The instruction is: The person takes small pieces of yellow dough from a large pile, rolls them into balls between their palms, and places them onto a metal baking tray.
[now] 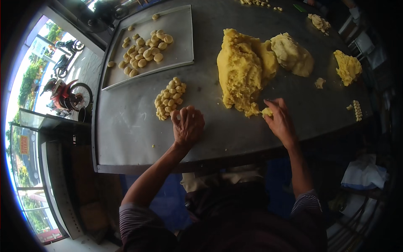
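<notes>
While the left hand point(187, 124) lies palm-down on the grey metal table point(126, 134), its fingers spread loosely and gripping nothing, the right hand point(280, 119) pinches a small yellow lump of dough point(267, 111) between thumb and fingertips, just at the near edge of the big dough mass point(241, 69). That mass sits at the middle of the table, rough and crumbly, with a smoother, paler mound of dough point(291, 53) touching it on its right. Just beyond the left hand's fingertips is a cluster of small dough balls point(169, 99) heaped on the bare table. Farther off to the left lies a flat metal tray point(180, 46) carrying more rolled dough pieces point(145, 52), some bunched, some scattered. At the far right a separate dough chunk point(347, 66) rests on the table, and near it, toward the right edge, stands a short row of tiny dough pieces point(357, 110). The two hands are well apart.
</notes>
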`<action>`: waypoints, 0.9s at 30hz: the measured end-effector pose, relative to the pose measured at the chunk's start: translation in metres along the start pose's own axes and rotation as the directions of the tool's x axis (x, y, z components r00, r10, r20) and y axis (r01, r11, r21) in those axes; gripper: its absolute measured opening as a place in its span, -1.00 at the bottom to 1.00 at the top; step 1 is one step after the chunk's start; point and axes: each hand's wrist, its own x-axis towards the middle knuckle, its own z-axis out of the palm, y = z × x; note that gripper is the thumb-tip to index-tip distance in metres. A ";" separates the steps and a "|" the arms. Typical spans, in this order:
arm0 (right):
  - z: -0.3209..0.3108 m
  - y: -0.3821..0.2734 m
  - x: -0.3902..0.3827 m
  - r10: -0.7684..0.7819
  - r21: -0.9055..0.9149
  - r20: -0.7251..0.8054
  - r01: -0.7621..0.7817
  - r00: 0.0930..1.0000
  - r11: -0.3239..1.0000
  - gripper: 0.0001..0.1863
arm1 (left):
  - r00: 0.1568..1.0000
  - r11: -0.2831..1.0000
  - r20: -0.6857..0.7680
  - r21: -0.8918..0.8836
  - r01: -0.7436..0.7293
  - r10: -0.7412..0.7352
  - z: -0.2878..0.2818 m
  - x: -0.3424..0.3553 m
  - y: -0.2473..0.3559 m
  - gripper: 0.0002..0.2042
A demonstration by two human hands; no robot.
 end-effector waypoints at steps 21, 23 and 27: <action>0.058 -0.086 -0.052 -0.306 0.426 -0.007 0.280 0.952 0.860 -0.50 | 0.587 0.124 0.472 -0.701 0.702 -0.658 -0.061 -0.028 0.048 -0.73; 0.061 -0.095 -0.044 -0.281 0.529 -0.069 0.274 0.957 0.803 -0.50 | 0.555 -0.078 0.562 -0.743 0.665 -0.614 -0.050 -0.030 0.051 -0.70; 0.086 -0.106 -0.045 -0.169 0.447 -0.150 0.219 0.974 0.867 -0.49 | 0.658 -0.054 0.517 -0.807 0.589 -0.548 -0.056 -0.012 0.088 -0.70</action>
